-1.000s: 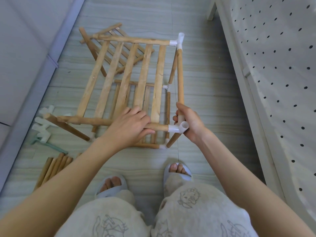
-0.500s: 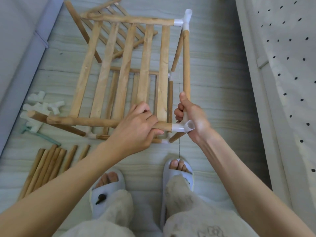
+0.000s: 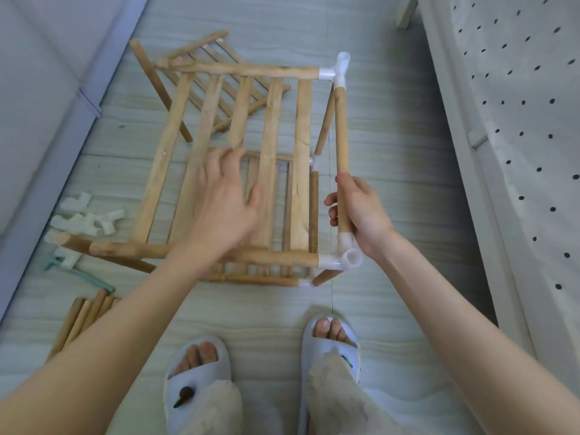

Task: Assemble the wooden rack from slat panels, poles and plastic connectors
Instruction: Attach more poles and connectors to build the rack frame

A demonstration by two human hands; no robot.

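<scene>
Nearest, two slippers (image 3: 198,370) on the floor (image 3: 392,189). Beyond, right hand (image 3: 361,215) wrapped around the pole (image 3: 341,146) just above the near connector (image 3: 345,260). Left hand (image 3: 224,199) spread wide, fingers relaxed, over the slat panel (image 3: 238,152). Spare connectors (image 3: 89,219) and loose poles (image 3: 83,318) lying left. Farther back, far connector (image 3: 337,69), another panel (image 3: 216,73) behind.

Both bare forearms are extended forward from the near edge toward the middle of the scene. The left hand (image 3: 224,202) is held palm down with its fingers spread and nearly straight; nothing is gripped by it. The right hand (image 3: 361,211), to its right, is turned thumb-up, with thumb and fingers curled around a pole (image 3: 341,146).
</scene>
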